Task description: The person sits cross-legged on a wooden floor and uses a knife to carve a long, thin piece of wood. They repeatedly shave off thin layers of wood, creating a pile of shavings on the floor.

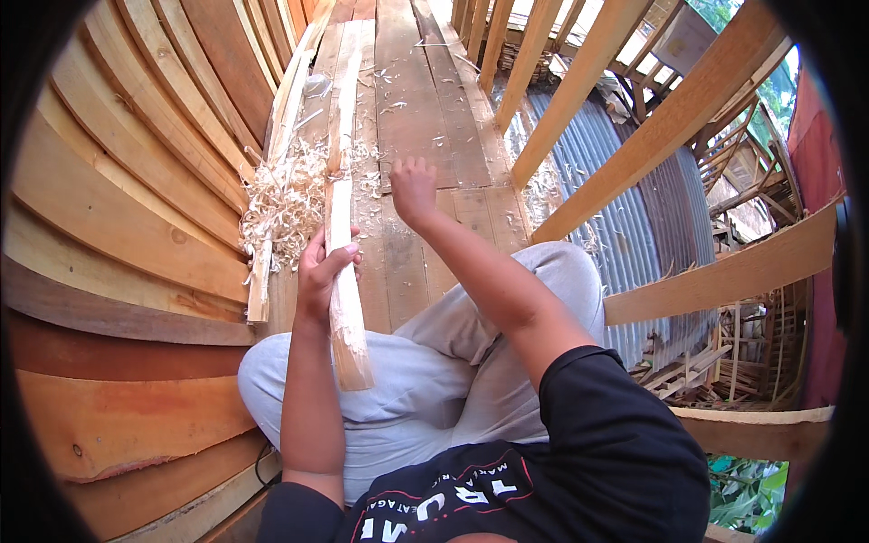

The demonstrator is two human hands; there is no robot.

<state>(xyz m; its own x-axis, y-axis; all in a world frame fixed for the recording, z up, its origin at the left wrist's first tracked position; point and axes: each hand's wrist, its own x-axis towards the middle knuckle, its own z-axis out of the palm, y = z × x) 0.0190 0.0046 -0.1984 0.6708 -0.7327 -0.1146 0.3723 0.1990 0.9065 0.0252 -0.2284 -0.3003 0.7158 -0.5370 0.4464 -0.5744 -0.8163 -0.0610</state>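
Note:
My left hand (pixel 323 270) is wrapped round a long, pale wooden strip (pixel 342 217), its thumb lying across the shaved face. The strip slants away from me along the floor, and its rough near end rests over my left thigh. To the right of the strip, my right hand (pixel 415 192) hovers above the floorboards, apart from it. The fingers there are curled closed, and what they hold, if anything, is hidden. A heap of curly wood shavings (pixel 283 204) lies just left of the strip.
More long strips (pixel 288 100) lie by the plank wall (pixel 136 190) on my left. Thin shavings are scattered over the floorboards (pixel 421 109). Upright wooden slats (pixel 579 100) edge the right side, with corrugated metal sheets (pixel 625 181) beyond. My crossed legs (pixel 425 380) take up the near floor.

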